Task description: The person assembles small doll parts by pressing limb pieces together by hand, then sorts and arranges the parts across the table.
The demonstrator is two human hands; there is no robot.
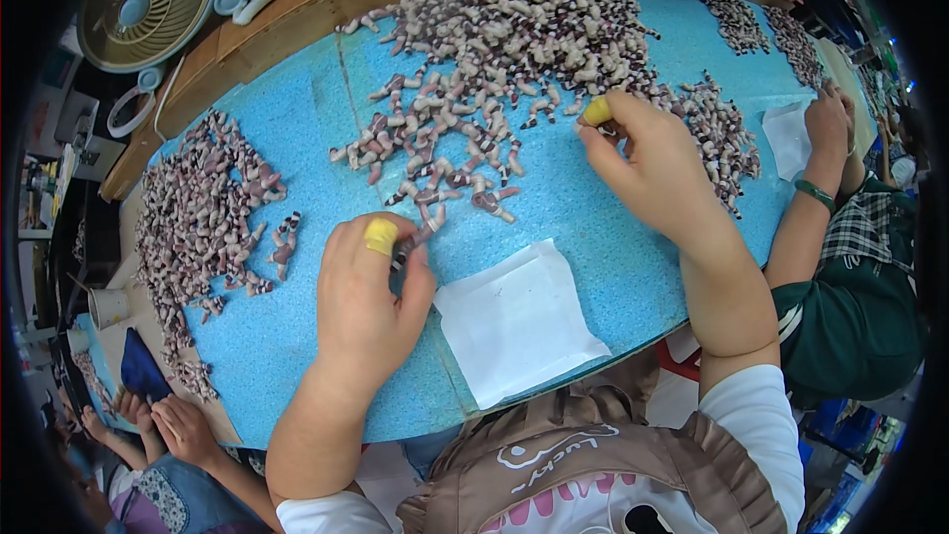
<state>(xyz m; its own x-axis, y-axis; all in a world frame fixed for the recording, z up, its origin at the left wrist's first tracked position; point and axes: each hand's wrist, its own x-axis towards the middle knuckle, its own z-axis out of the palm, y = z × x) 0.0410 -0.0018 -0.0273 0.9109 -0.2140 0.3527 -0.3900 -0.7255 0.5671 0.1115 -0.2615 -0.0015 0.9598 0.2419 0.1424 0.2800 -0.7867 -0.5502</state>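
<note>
My left hand (361,287), with yellow tape round one finger, is closed in a pinch at the near edge of the scattered pieces. Between its thumb and fingers shows a small figurine (426,226) in white, mauve and dark brown. To the right, my right hand (657,163) is raised over the blue mat (554,173), yellow tape on one finger too. Its fingers curl round a small dark piece, mostly hidden. Loose figurines (445,119) lie beyond and between both hands. A white sheet of paper (519,321) lies flat in front of me.
A large heap of figurines (524,25) fills the far middle; another heap (198,208) lies left, a smaller one (717,129) right. A wooden rim (277,20) borders the far side, with a fan (148,5) behind. Co-workers' hands (828,129) work at right and lower left.
</note>
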